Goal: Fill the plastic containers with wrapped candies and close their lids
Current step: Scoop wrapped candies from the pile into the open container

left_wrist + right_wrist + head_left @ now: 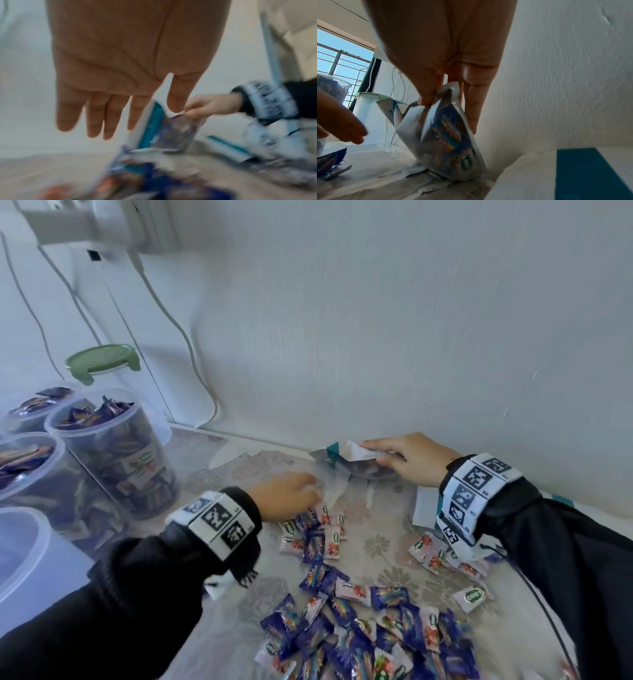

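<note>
Head view | right hand (409, 460) pinches candy bag (346, 460) | left hand (130, 67) fingers straight, holding nothing

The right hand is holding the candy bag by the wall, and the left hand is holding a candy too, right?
Not quite. The left hand holds nothing: the left wrist view shows its fingers straight and empty. The right hand does pinch the candy bag by the wall.

Filled containers (113, 453) stand left on table (219, 642); candies (363, 631) lie scattered right; bag (349, 460) behind, against wall (376, 337).
</note>
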Motion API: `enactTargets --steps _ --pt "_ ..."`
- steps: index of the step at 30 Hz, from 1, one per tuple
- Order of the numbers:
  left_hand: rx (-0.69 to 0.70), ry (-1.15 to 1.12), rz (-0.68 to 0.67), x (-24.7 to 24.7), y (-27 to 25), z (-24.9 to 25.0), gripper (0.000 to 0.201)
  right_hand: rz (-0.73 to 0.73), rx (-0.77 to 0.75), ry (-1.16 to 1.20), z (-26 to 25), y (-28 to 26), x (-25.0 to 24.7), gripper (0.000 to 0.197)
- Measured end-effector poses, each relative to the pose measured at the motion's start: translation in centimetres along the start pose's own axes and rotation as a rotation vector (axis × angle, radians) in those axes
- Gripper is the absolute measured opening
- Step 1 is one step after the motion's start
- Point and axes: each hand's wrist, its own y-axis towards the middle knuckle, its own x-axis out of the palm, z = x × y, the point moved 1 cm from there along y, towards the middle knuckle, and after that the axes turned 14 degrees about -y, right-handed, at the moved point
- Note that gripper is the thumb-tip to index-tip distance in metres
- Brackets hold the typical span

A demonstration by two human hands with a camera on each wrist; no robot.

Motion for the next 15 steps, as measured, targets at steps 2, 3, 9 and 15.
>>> enactTargets --steps 2,3,9,15 --pt "-0.165 0.148 0.076 -1.3 1.7 -2.4 0.066 0.016 0.021 -0.002 -0.2 0.2 0.0 0.04" --pt "-0.228 0.164 0.051 -1.6 2.4 -3.4 0.07 0.023 0.031 -0.002 -0.3 0.4 0.0 0.04" --pt "-0.114 0.161 -0.252 2.1 3.2 -2.1 0.069 0.028 0.061 -0.019 -0.8 1.0 -0.3 0.04" --pt "0.042 0.309 -0.338 7.5 0.5 1.2 0.063 0.033 0.07 -0.023 -1.2 0.4 -0.1 0.039"
